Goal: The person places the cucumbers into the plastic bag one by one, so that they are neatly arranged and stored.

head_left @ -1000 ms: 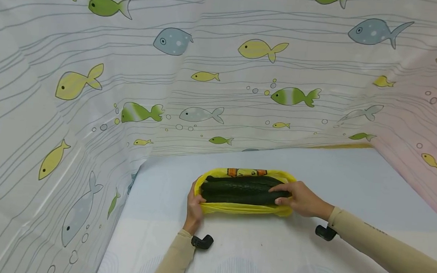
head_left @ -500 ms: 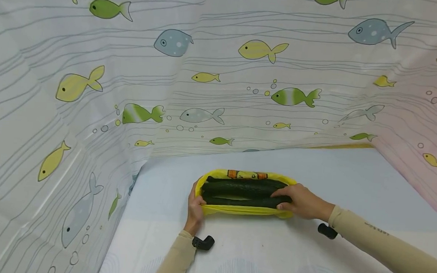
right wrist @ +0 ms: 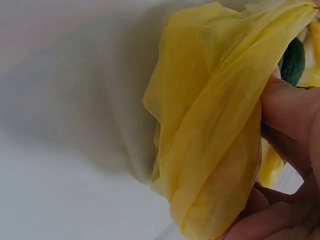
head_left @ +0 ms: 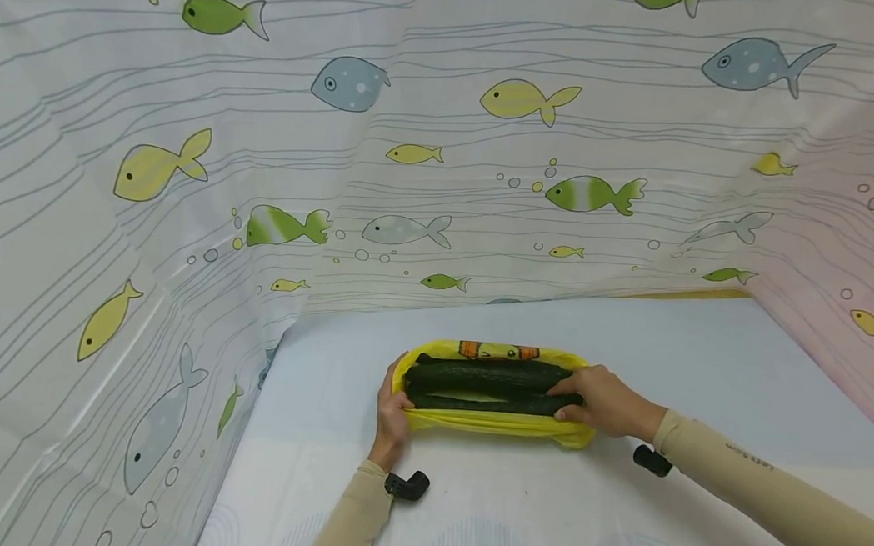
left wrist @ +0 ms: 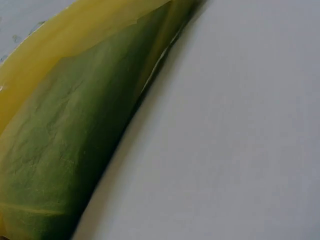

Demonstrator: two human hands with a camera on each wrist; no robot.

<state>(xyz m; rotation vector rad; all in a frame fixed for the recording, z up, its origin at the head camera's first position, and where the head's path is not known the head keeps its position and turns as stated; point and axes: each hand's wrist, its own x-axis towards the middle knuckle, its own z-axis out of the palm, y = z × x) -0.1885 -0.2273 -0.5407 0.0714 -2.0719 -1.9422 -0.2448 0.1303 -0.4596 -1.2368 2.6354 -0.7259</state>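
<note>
In the head view a yellow plastic bag (head_left: 499,424) lies with its long mouth facing up. Dark green cucumbers (head_left: 487,375) lie lengthwise inside it, and a pale gap shows behind the nearest cucumber (head_left: 485,405). My left hand (head_left: 392,416) grips the bag's left end, thumb over the rim. At the other end my right hand (head_left: 605,403) reaches in and pinches the nearest cucumber's end between thumb and fingers. The right wrist view shows loose yellow bag film (right wrist: 215,120) beside the fingers. Green shows through the bag (left wrist: 70,115) in the left wrist view; the left hand is outside that picture.
The bag rests on a white and pale blue tabletop (head_left: 491,493). A fish-patterned curtain (head_left: 412,188) stands behind it and along the left and right sides. Black wrist cameras (head_left: 407,485) sit on both forearms.
The right hand's fingers have drawn closer together on the nearest cucumber. A pale gap has appeared behind that cucumber. The bag's right near corner now hangs lower; the left hand stays at its end.
</note>
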